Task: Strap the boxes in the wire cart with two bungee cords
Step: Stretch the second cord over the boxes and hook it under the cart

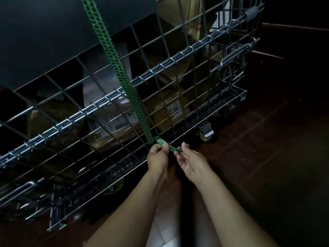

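Note:
A flat green bungee cord (114,56) with a dotted weave runs taut from the top of the frame down the outside of the wire cart (178,56). Near the cart's bottom edge the cord bends toward me. My left hand (158,155) pinches the cord just past the bend. My right hand (191,163) holds the cord's end, where a metal hook shows between the fingers. Brown cardboard boxes (160,104) with white shipping labels sit inside the cart behind the wires. A large dark box (53,32) fills the cart's upper left.
The cart rests on caster wheels (205,131) over a dark reddish wood floor (267,139). A low wire shelf (222,97) runs along the cart's bottom. A dark wall or furniture edge stands at the far right. A pale floor patch lies between my forearms.

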